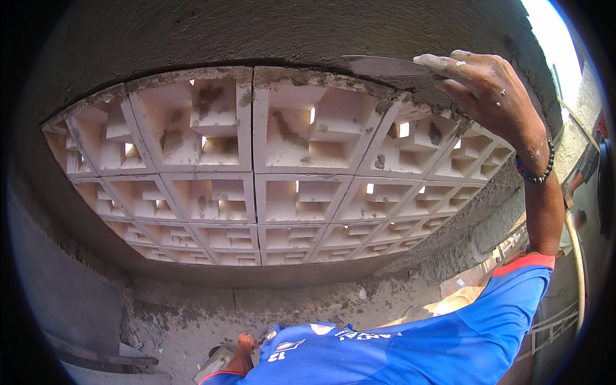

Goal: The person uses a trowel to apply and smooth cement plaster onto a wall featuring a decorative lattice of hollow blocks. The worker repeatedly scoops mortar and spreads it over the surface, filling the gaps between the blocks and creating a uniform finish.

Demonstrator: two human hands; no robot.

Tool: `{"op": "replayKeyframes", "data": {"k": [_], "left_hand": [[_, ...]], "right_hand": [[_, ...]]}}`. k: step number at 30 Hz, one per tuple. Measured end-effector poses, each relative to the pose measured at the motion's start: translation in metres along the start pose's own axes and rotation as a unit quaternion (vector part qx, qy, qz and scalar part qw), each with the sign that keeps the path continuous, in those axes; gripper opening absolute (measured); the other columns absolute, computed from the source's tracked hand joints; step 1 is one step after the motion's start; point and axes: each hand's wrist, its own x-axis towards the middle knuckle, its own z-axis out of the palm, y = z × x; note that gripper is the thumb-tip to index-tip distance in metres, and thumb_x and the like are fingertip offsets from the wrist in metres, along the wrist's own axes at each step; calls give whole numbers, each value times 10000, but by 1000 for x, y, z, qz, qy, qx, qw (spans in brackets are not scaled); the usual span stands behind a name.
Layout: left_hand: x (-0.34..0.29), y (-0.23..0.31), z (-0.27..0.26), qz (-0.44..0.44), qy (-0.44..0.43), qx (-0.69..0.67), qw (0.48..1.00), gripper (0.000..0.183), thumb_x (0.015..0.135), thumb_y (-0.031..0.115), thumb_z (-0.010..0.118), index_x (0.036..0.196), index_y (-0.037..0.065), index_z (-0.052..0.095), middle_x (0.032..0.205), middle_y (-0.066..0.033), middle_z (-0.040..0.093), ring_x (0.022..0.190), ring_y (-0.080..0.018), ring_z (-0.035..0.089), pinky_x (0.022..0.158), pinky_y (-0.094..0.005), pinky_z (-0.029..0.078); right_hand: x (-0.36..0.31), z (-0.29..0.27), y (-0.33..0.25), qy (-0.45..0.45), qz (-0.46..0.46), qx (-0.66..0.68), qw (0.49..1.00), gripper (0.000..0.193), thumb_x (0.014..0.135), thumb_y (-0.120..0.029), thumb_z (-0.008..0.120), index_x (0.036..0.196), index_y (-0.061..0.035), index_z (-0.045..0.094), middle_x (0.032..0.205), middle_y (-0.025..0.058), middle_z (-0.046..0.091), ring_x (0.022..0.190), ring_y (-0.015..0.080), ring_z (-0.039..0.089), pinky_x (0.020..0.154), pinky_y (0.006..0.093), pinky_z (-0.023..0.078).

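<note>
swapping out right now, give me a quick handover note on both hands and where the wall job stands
Right hand: raised, holding a trowel flat against the top joint, where the upper row of pale vent blocks meets the grey plaster above.
Left hand: low by the floor, on a small object I cannot identify; grip unclear.
Done: the blocks are set in rows across the opening, mortar smears on several faces.
Left: the top joint looks rough and cracked, and the smears are not cleaned off.
</note>
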Motion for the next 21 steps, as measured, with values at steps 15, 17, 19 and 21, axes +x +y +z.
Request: {"op": "replayKeyframes", "data": {"k": [15, 17, 19, 21], "left_hand": [[15, 9, 6, 176, 10, 299, 938, 143, 818, 150, 579, 827, 107, 715, 846, -19, 716, 713, -205, 681, 599, -357, 542], [17, 15, 7, 197, 15, 330, 923, 143, 816, 150, 579, 825, 111, 715, 845, -16, 716, 714, -206, 681, 602, -354, 541], [15, 12, 8, 199, 37, 330, 922, 112, 787, 160, 606, 802, 145, 717, 844, -5, 713, 731, -211, 681, 621, -359, 537], [16, 6, 6, 191, 29, 315, 929, 98, 773, 166, 620, 789, 162, 717, 843, 1, 712, 739, -212, 680, 630, -361, 534]], "right_hand": [[-31, -8, 14, -70, 88, 22, 993, 334, 837, -142, 670, 1171, -128, 666, 887, 105, 703, 799, 296, 656, 776, 396, 514], [-24, 0, 13, -34, 61, 24, 997, 338, 841, -156, 673, 1179, -143, 664, 880, 107, 703, 795, 299, 656, 773, 397, 515], [-10, 8, 11, -20, 51, 32, 998, 339, 846, -176, 676, 1184, -161, 665, 874, 110, 701, 795, 302, 656, 774, 398, 515], [-6, 10, 17, -14, 7, 27, 1000, 393, 833, -60, 660, 1221, -113, 630, 845, 130, 656, 678, 295, 618, 668, 400, 521]]}}
